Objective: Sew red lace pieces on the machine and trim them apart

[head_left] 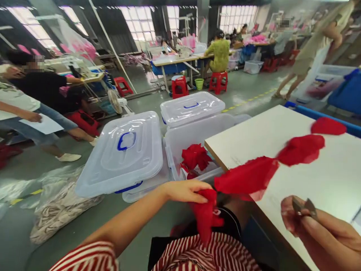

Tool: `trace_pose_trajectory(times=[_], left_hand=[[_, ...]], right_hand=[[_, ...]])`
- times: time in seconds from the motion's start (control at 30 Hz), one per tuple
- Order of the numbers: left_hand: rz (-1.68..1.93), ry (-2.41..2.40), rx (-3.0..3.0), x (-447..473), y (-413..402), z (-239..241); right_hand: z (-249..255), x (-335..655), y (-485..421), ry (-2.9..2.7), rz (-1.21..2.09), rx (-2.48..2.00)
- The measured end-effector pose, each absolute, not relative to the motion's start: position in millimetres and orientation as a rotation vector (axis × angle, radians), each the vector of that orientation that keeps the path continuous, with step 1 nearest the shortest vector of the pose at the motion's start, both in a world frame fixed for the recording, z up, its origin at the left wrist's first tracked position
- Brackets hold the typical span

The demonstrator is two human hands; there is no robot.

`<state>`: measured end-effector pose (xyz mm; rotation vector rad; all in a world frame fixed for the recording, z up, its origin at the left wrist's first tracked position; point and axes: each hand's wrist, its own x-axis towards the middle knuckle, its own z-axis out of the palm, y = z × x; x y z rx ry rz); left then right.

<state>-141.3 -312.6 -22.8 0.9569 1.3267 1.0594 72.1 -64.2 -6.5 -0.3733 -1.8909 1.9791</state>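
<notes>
Holding red cloth, left grip part-hidden, right grip half-covering tool

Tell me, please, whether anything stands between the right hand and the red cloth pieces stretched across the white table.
Nothing visible does; white tabletop shows between the right hand, pinching a small dark tool, and the red cloth pieces.

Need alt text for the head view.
A person's left hand grips crumpled red fabric; the right hand holds a small dark metal tool over a white rectangular table crossed by a row of red cloth pieces. Beside it, an open translucent plastic bin holds red scraps.
</notes>
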Motion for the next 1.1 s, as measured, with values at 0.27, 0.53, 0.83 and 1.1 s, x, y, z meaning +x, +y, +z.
trace_pose_trajectory(times=[0.27,0.53,0.83,1.1], left_hand=[[1.314,1.599,0.484,-95.6,-341.0,-55.2],[1.301,1.652,0.491,-84.5,-345.4,-44.3],[1.167,1.723,0.512,-73.8,-347.9,-45.7],[0.726,1.744,1.321,-104.9,-298.8,18.8]], right_hand=[[-16.7,45.6,-151.5,-2.085,2.42,-0.346],[-66.4,39.8,-166.9,-2.172,2.332,-0.66],[-68.9,28.6,-180.5,-1.967,2.418,-0.676],[-94.3,45.5,-163.3,-2.01,2.174,-0.637]])
